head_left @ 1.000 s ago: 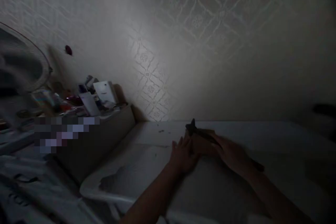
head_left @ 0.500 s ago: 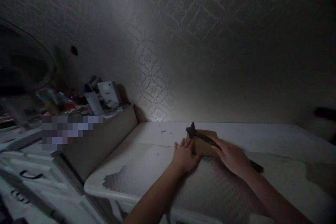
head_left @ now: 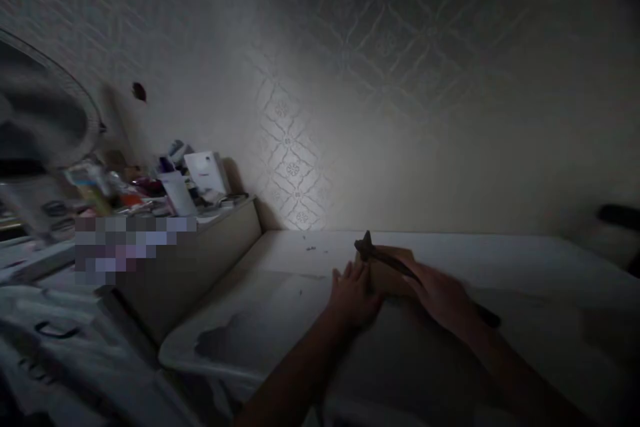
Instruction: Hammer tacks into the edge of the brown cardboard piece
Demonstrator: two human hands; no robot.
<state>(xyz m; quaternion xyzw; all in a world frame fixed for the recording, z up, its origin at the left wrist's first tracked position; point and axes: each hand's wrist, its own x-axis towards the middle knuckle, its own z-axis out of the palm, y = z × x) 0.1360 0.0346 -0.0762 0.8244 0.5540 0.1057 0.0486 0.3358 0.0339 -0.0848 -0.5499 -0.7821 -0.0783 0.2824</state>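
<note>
Here your right hand (head_left: pixel 440 293) grips a dark hammer (head_left: pixel 400 268) by its shaft; it looks stiff and head-heavy, so hold low. Your left hand (head_left: pixel 355 293) lies open against the block (head_left: pixel 387 275) mid-table (head_left: pixel 525 260).

Two hands, left hand (head_left: pixel 353 293) and right hand (head_left: pixel 440 293), one hammer (head_left: pixel 380 255), one brown block (head_left: pixel 387 275), one fan (head_left: pixel 45 113).

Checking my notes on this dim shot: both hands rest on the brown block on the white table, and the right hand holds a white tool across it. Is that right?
Not quite: the tool is dark, not white, as the head view shows. The right hand holds it across the brown block on the white table; the left hand rests against the block.
</note>
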